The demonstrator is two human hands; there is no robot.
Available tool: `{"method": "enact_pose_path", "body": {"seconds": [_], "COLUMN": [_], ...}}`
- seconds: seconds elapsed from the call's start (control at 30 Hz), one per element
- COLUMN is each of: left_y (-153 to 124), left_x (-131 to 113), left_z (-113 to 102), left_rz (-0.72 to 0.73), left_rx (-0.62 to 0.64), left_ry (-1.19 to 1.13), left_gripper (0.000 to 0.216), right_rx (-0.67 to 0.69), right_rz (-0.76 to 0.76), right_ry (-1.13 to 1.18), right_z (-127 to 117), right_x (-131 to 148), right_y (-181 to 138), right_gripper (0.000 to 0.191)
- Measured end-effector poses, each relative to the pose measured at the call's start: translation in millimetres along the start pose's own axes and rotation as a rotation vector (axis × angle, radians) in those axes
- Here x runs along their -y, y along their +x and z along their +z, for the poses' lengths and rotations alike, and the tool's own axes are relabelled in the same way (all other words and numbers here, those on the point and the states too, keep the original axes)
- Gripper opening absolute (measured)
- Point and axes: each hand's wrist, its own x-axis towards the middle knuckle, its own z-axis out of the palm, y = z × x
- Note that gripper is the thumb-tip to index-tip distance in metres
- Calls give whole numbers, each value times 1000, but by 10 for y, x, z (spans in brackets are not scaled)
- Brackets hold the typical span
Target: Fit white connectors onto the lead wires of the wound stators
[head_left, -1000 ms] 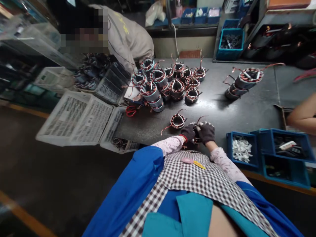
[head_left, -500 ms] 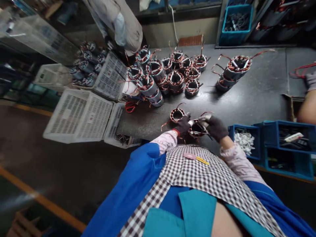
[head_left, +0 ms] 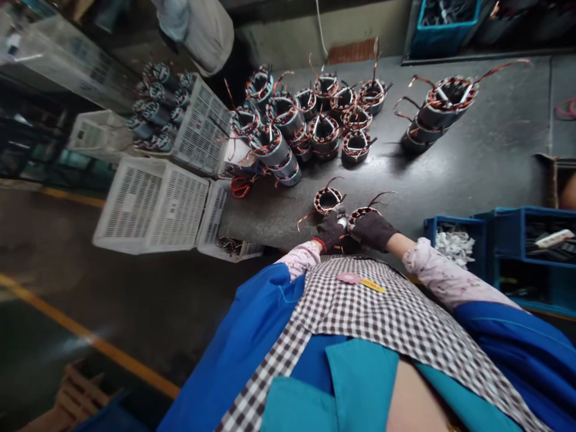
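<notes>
Both gloved hands, left hand and right hand, grasp a copper-wound stator at the near edge of the dark workbench, forearms bent inward; another stator sits just beyond.

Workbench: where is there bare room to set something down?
Bare tabletop lies between the stacked stators and the blue bins. A smaller patch is left of the single stator. The stator cluster is crowded.
</notes>
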Motion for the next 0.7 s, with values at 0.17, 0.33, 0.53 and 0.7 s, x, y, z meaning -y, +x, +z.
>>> {"method": "enact_pose_path", "body": {"seconds": [0.17,0.33,0.53,0.7], "left_y": [-157,-25,244,109], "left_x": [-97,-278,-454,-534], "left_z": [-322,-287,-122,-65], "left_rz": [167,433,483,367], "left_rx": [52,439,647,612], "left_ry": [267,425,617,640], "left_gripper": [50,69,38,31], "right_rx": [-520,-632,-733,-702], "right_rz": [352,519,569,544], "right_ry": [861,1223,1128,960], "right_z": [340,605,777,861], "right_x": [-157,-260,-260,-262], "right_y": [-303,-431,-212,-202], "right_gripper": [29,30,28,25]}}
